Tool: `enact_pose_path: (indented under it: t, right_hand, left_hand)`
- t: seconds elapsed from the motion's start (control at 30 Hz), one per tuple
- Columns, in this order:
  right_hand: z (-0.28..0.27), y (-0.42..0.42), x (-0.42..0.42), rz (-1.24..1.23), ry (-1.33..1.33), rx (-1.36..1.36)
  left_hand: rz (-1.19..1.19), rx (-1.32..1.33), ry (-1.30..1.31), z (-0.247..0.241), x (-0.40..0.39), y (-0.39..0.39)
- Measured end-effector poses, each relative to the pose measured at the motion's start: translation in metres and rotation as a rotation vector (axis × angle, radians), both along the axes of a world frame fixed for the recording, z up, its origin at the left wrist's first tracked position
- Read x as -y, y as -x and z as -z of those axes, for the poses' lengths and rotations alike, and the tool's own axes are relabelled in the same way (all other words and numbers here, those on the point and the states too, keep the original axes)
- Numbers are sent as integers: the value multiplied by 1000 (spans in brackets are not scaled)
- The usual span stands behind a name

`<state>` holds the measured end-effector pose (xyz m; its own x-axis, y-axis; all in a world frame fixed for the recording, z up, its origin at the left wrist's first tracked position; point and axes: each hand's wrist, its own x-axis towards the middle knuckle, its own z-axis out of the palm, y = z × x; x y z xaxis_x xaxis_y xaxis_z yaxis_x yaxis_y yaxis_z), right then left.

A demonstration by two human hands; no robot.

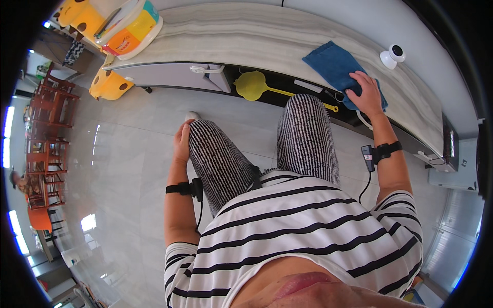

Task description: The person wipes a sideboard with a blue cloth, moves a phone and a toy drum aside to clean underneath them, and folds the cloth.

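Observation:
A blue cloth [331, 63] lies on the striped stone-look top of a long low cabinet [231, 34], its near end hanging over the front edge. My right hand [366, 92] rests on that end, thumb and fingers spread over the fabric; whether it pinches the cloth cannot be told. On my knee, in ribbed black-and-white trousers, lies my left hand [182, 140], holding no object that shows. Below the cabinet top, a yellow fly swatter [250, 85] lies in the open shelf, its handle partly behind my other knee.
A white camera [391, 56] stands on the cabinet top near the wall. At the far left are a colourful plastic container [133, 34] and yellow giraffe-patterned items [111, 82]. A white child lock [208, 69] sits on the cabinet front. Red-brown chairs [50, 150] and a person stand farther left.

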<state>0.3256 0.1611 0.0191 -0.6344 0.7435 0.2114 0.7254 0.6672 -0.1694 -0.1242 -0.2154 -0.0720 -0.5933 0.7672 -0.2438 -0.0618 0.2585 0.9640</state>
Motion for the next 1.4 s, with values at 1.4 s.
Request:
enact_pose_path:
  t: [1.4]
  right_hand:
    - [95,35,-233,360,-163,329]
  left_hand:
    - [147,-1058,332,-105,-29,-113]
